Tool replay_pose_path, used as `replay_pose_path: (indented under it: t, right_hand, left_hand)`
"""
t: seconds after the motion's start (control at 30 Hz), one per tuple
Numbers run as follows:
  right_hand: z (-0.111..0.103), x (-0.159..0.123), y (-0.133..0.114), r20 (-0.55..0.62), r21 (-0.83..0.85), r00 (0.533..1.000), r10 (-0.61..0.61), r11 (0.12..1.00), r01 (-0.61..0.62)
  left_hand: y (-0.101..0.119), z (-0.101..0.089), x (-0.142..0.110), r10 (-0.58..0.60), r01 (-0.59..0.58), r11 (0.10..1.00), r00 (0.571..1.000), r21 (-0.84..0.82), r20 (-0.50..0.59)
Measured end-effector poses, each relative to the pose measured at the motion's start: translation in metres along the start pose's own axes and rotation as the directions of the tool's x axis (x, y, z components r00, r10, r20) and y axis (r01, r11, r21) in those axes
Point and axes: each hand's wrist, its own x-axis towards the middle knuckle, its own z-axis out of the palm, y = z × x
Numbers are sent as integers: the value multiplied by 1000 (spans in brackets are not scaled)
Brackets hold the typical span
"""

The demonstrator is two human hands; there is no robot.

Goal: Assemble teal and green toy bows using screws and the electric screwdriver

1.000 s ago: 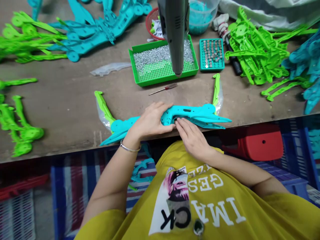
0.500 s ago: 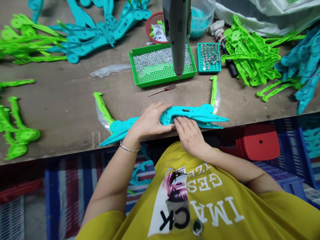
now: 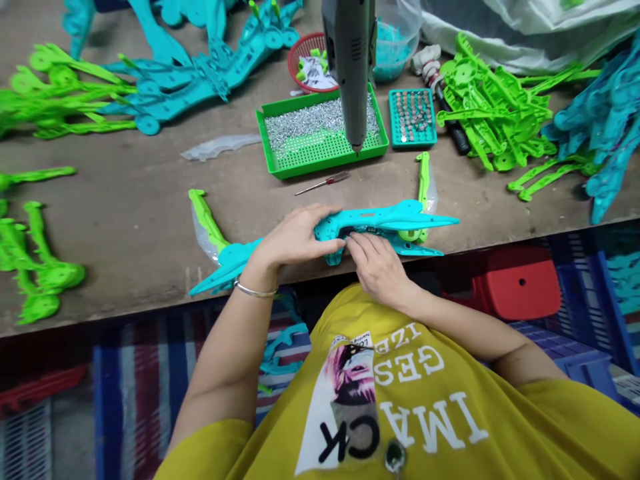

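Teal plastic piece [image 3: 373,217]: gripped in both hands at the counter's [image 3: 125,220] front edge.
Left hand [image 3: 293,240]: fingers [image 3: 320,217] closed over its top, wrist bent.
Right hand [image 3: 380,267]: fingers [image 3: 357,245] curled against its near side.
Change: piece rolled, more underside showing than a moment ago.

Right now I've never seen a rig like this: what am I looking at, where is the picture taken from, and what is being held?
This is one view from a camera worn on a person's head, looking down at their own bare hands. The left hand and right hand hold a turquoise plastic moulded part at the edge of a wooden workbench. The bench also carries a green tray of small screws, a small screwdriver and heaps of lime-green plastic parts. A grey electric screwdriver hangs above the tray.
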Motion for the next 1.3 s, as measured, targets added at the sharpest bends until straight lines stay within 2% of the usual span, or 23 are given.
replay_pose_path:
  t: [0.23, 0.47, 0.57, 0.8, 0.97, 1.17, 1.3]
  right_hand:
    - [-5, 5, -4, 81, 21, 995, 57, 998, -59]
    - [-6, 8, -5, 73, -3, 995, 64, 998, -64]
    - [-4, 9, -6, 65, -18, 996, 54, 998, -53]
    - [-8, 10, -11, 64, -60, 997, 54, 997, -50]
    - [-3, 4, -2, -53, 21, 998, 15, 1000, -14]
    - [8, -9, 12, -250, 160, 967, -39, 984, 81]
    - [8, -18, 12, -242, 189, 969, -44, 978, 91]
  left_hand:
    - [-4, -8, 2, -53, 56, 996, 998, -73, 46]
    - [-3, -19, 7, -91, 102, 985, 992, -138, 90]
    - [-2, -16, 5, -67, 76, 991, 994, -114, 81]
    - [2, 3, -7, -18, 16, 998, 999, 62, 34]
    - [-2, 9, -9, -28, 27, 998, 1000, 62, 1]
    - [-5, 11, -7, 0, 2, 998, 1000, 56, -23]
    - [-2, 11, -10, -35, 36, 998, 999, 46, -38]
